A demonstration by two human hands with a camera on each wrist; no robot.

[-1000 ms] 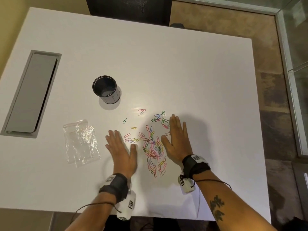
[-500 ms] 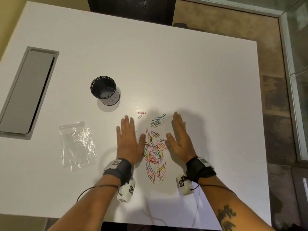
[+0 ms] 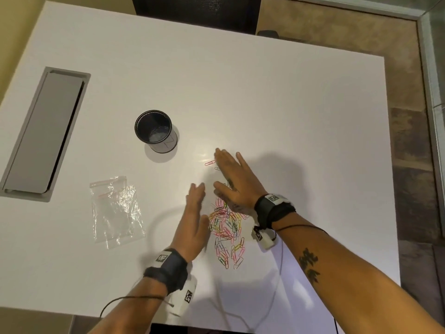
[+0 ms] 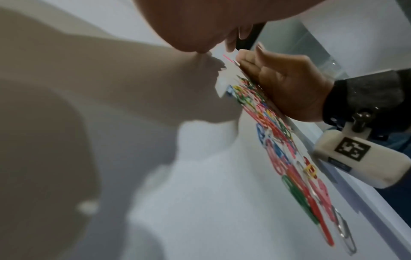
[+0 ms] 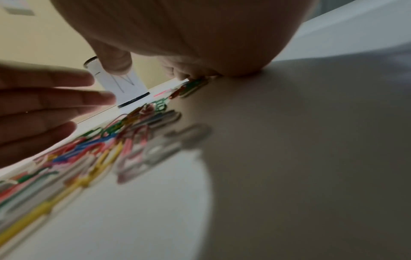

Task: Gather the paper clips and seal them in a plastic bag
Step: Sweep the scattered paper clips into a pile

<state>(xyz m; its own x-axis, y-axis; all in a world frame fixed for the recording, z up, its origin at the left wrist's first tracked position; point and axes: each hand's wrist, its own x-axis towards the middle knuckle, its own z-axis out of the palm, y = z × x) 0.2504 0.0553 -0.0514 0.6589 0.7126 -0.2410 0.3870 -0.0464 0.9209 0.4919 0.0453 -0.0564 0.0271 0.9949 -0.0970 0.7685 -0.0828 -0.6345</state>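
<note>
Coloured paper clips (image 3: 226,227) lie in a narrow heap on the white table (image 3: 289,116), seen close up as paper clips (image 4: 280,133) and paper clips (image 5: 93,147) in the wrist views. A lone red clip (image 3: 210,163) lies just beyond my right fingertips. My right hand (image 3: 234,182) lies flat with straight fingers across the far end of the heap. My left hand (image 3: 193,220) stands on its edge, fingers straight, against the heap's left side. Clear plastic bags (image 3: 115,210) lie flat to the left, untouched.
A black mesh cup (image 3: 155,131) stands beyond the bags, left of the clips. A grey cable hatch (image 3: 45,131) is set into the table at far left. A dark chair (image 3: 197,10) sits at the far edge. The near table edge runs just behind my wrists.
My right hand has swung left and forward across the top of the heap. My left hand has moved closer in. The clips are packed into a tighter, narrower pile than a second ago.
</note>
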